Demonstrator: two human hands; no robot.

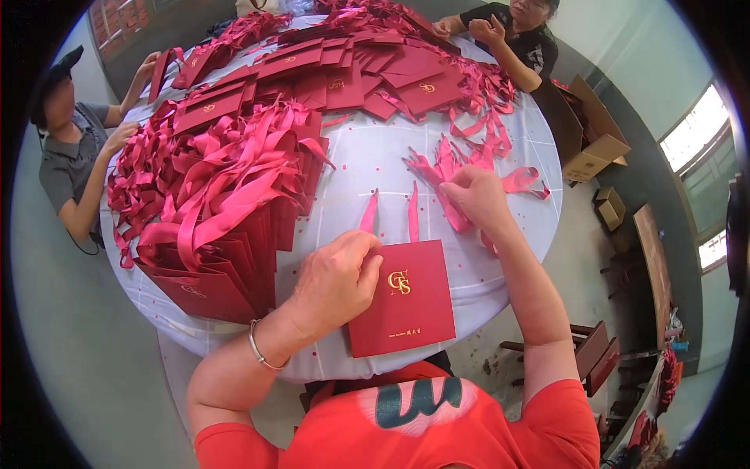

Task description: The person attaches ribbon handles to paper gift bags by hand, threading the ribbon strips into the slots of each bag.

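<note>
Squarely before the person in the red shirt (328, 438), a flat red bag (410, 313) with gold printing lies on the near side of a round table under a pale cloth (367, 148) dotted with red specks. Two narrow ribbon ends (413, 211) stand out beyond the bag's far edge, well apart from each other. The left hand (336, 273), with a silver bangle (264, 349) on its wrist, lies over the bag's upper left corner, fingers curled and thumb bent close to them; whether they pinch the edge or merely press on it cannot be told. Farther out to the right, the right hand (475, 197) is at a loose bunch of pink ribbons (447, 160), its thumb and forefinger drawn nearly together, though whether a strand is caught between them is unclear. To the left stand packed red bags (207, 293), topped by a tangle of pink handles (234, 160). More bags (426, 87) lie overlapping across the far side. One co-worker (66, 176) in grey is at the left edge, another (539, 47) in a dark top at the far right, near an open cardboard box (598, 152).
</note>
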